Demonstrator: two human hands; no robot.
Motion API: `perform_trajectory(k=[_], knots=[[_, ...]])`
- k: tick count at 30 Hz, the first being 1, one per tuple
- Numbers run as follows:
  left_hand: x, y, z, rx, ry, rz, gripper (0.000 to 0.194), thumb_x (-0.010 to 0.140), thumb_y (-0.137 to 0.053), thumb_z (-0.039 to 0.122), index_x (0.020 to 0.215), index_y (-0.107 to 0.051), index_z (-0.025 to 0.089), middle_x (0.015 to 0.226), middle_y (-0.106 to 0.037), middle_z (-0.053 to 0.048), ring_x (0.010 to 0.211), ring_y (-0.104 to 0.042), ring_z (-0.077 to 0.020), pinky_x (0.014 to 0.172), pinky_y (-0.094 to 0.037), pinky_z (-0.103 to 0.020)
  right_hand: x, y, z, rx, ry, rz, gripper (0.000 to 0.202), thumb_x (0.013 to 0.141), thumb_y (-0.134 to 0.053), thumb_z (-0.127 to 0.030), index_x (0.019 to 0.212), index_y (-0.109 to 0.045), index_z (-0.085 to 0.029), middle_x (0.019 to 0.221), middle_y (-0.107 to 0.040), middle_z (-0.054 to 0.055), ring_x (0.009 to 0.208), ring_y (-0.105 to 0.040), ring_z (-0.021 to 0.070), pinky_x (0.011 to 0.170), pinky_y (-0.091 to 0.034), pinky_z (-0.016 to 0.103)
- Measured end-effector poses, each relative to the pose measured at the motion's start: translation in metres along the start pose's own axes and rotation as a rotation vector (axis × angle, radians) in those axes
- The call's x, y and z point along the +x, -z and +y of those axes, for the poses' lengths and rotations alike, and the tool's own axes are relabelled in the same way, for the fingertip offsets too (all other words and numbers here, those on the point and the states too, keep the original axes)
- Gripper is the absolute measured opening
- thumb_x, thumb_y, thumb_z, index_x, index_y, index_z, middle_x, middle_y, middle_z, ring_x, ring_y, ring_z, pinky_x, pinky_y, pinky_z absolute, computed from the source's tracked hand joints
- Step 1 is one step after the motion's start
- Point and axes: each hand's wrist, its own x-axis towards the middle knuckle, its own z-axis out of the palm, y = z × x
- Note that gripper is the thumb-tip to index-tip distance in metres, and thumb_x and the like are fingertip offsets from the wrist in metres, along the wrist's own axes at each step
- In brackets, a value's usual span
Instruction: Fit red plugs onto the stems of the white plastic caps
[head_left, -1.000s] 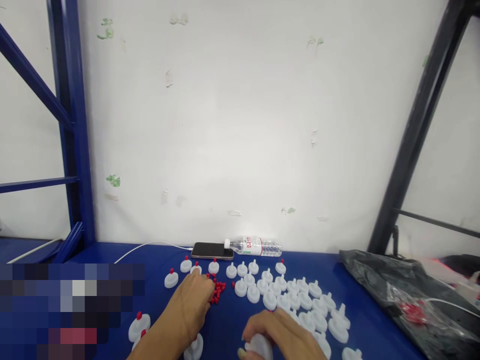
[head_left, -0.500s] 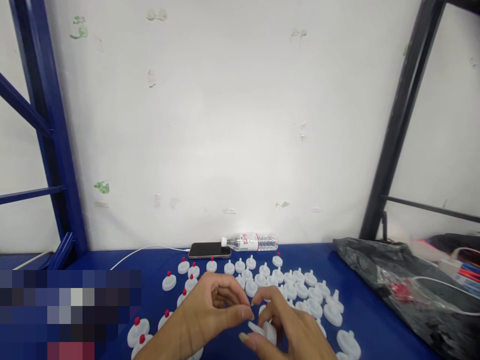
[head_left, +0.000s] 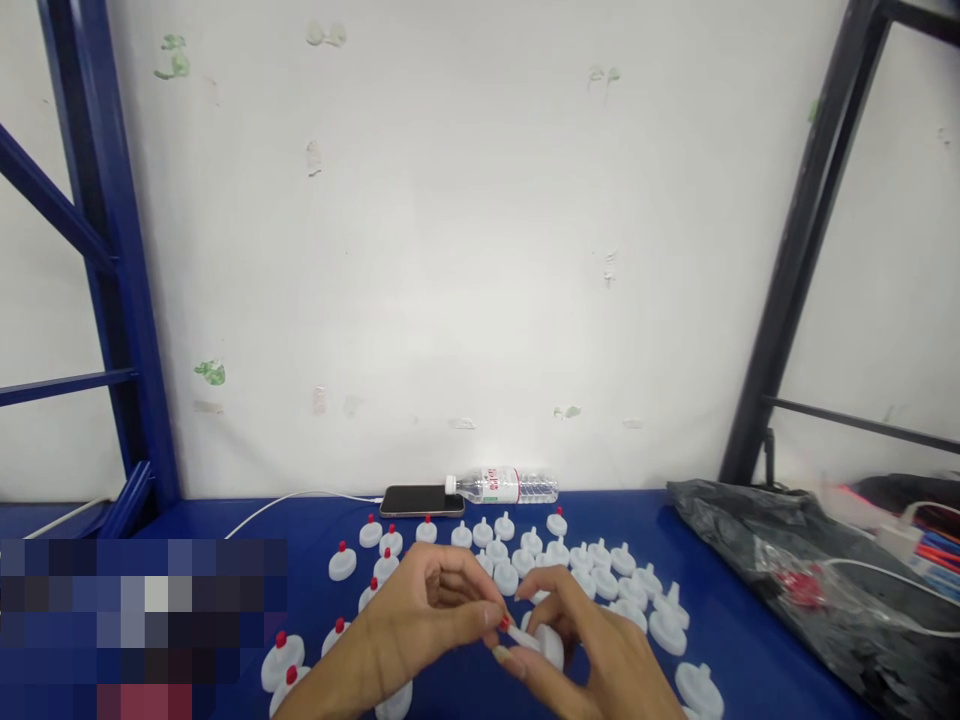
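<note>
Holding a white round plastic cap with a nozzle spout (head_left: 541, 645) in the right hand (head_left: 592, 650), low centre of view, above the blue table top (head_left: 465, 690). Cap body sits against the curled right fingers (head_left: 551, 590), spout pointing left toward the other hand. Pinching a tiny red plastic plug (head_left: 505, 623) between thumb and forefinger of the left hand (head_left: 420, 625), right at the spout tip; plug mostly hidden by the fingertips, contact with the spout not resolvable. Both hands closed narrow on their parts, fingertips nearly touching each other.

Just behind the hands: a spread of loose white caps without plugs (head_left: 600, 565) on the table, running back and to the right. Left of the hands: white caps already topped with red plugs (head_left: 343, 562), in a loose group, a few more at the lower left (head_left: 281, 660). Hands cover part of the spread, so anything directly beneath cannot be told.

Farther back against the white wall (head_left: 465, 250): a dark smartphone lying flat (head_left: 422, 500) with a white cable (head_left: 300, 498) running left, and a clear plastic water bottle lying on its side (head_left: 502, 486) touching the phone's right end. Right edge of table: a crumpled black plastic bag (head_left: 787, 560) with a clear bag of red plugs (head_left: 799, 585) on top. Blue steel rack upright (head_left: 97, 250) at left, black upright (head_left: 810, 230) at right.
</note>
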Motion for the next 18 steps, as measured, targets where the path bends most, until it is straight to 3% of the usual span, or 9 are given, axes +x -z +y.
perform_trajectory(k=[4,8,12,15,18], knots=[[-0.001,0.003,0.002,0.031,0.023,-0.005,0.030,0.079,-0.081,0.041,0.086,-0.075,0.012,0.074,-0.076,-0.008,0.067,-0.068,-0.0163,0.053,-0.040,-0.020,0.000,0.001,0.003,-0.017,0.010,0.026,0.035,0.083,-0.070,-0.048,0.111,-0.057,-0.030,0.079,-0.066,-0.006,0.059,-0.060,0.0143,0.058,-0.045,0.023],[0.000,-0.001,-0.003,0.009,0.045,-0.009,0.034,0.075,-0.083,0.043,0.086,-0.075,0.012,0.073,-0.075,-0.007,0.063,-0.064,-0.0141,0.051,-0.040,-0.019,0.002,0.002,0.002,-0.045,0.037,-0.042,0.035,0.084,-0.072,-0.047,0.111,-0.058,-0.030,0.082,-0.069,-0.006,0.061,-0.062,0.0137,0.061,-0.046,0.022],[0.003,-0.003,-0.008,-0.044,0.055,-0.024,0.038,0.071,-0.087,0.045,0.082,-0.074,0.011,0.073,-0.073,-0.007,0.058,-0.061,-0.0110,0.049,-0.041,-0.017,0.001,0.002,-0.001,-0.024,0.053,0.030,0.032,0.082,-0.072,-0.048,0.106,-0.061,-0.028,0.080,-0.068,-0.005,0.061,-0.060,0.0137,0.060,-0.044,0.023],[0.003,-0.002,-0.007,-0.097,0.047,-0.066,0.040,0.068,-0.089,0.044,0.085,-0.072,0.012,0.086,-0.075,-0.010,0.070,-0.065,-0.0146,0.050,-0.044,-0.017,-0.001,0.002,-0.005,0.063,0.036,0.031,0.030,0.077,-0.076,-0.041,0.101,-0.065,-0.028,0.085,-0.069,-0.005,0.069,-0.063,0.0157,0.062,-0.046,0.024],[0.000,-0.002,-0.005,-0.167,0.034,-0.092,0.054,0.064,-0.092,0.041,0.106,-0.067,0.018,0.104,-0.069,-0.007,0.084,-0.065,-0.0172,0.054,-0.050,-0.018,-0.003,0.001,-0.008,0.157,0.048,0.042,0.036,0.067,-0.085,-0.031,0.099,-0.068,-0.030,0.088,-0.071,-0.006,0.078,-0.067,0.0196,0.068,-0.050,0.025]])
